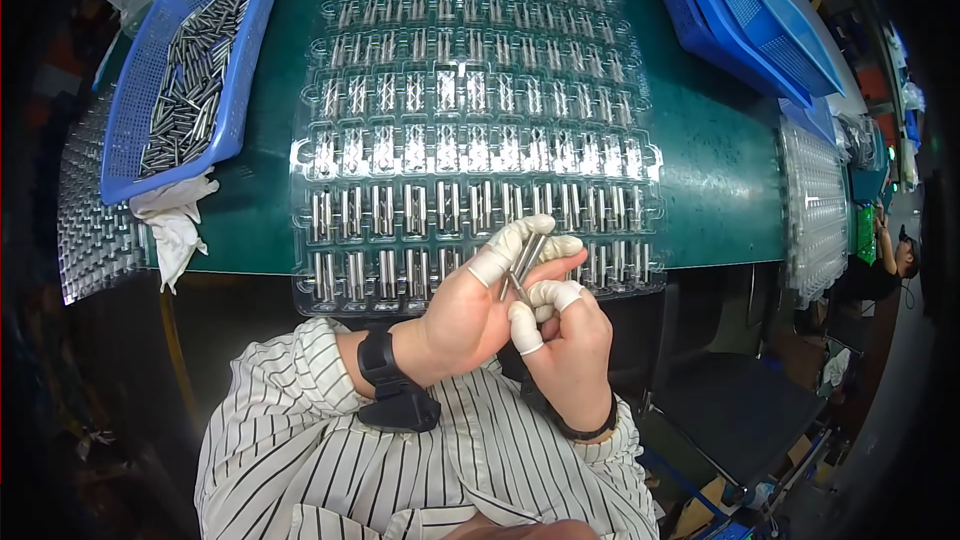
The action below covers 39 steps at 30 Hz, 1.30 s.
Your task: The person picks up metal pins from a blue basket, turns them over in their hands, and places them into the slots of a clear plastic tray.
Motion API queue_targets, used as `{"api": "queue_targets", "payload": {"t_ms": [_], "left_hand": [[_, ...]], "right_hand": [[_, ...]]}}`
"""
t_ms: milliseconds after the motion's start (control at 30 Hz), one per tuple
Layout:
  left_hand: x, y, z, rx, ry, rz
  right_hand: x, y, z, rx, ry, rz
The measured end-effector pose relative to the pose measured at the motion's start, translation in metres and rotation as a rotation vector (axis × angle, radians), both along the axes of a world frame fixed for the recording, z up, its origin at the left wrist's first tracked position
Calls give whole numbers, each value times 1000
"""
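Note:
My left hand, palm up with white finger cots on its fingertips, closes around a few slim metal pins. Against it, my right hand, also in finger cots, pinches one metal pin between thumb and fingers. Both hands are over the near edge of a clear plastic blister tray. Its rows of pockets hold many upright-lying shiny pins. My fingers partly hide the pins in my hands, so their exact number is unclear.
A blue perforated basket full of loose metal pins stands at the left, with a white cloth under its near corner. Stacked blue baskets sit at the far right. More clear trays lie at the table's right end. A person is beyond.

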<state>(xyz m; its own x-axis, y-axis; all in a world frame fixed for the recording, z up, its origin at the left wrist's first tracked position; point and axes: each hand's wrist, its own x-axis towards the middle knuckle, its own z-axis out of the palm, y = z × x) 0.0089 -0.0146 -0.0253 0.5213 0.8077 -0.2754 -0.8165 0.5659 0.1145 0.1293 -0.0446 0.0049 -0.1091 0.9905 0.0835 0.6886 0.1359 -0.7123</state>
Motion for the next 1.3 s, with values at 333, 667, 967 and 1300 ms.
{"api": "queue_targets", "payload": {"t_ms": [333, 667, 967, 1300], "left_hand": [[-9, 7, 4, 21, 50, 24], [-18, 13, 3, 36, 35, 16], [-26, 15, 1, 58, -12, -56], [-45, -8, 2, 7, -41, -17]], "right_hand": [[85, 47, 23, 16, 105, -341], [96, 113, 16, 136, -609, 208], [33, 78, 33, 167, -256, 234], [-9, 56, 36, 152, -257, 465]]}}
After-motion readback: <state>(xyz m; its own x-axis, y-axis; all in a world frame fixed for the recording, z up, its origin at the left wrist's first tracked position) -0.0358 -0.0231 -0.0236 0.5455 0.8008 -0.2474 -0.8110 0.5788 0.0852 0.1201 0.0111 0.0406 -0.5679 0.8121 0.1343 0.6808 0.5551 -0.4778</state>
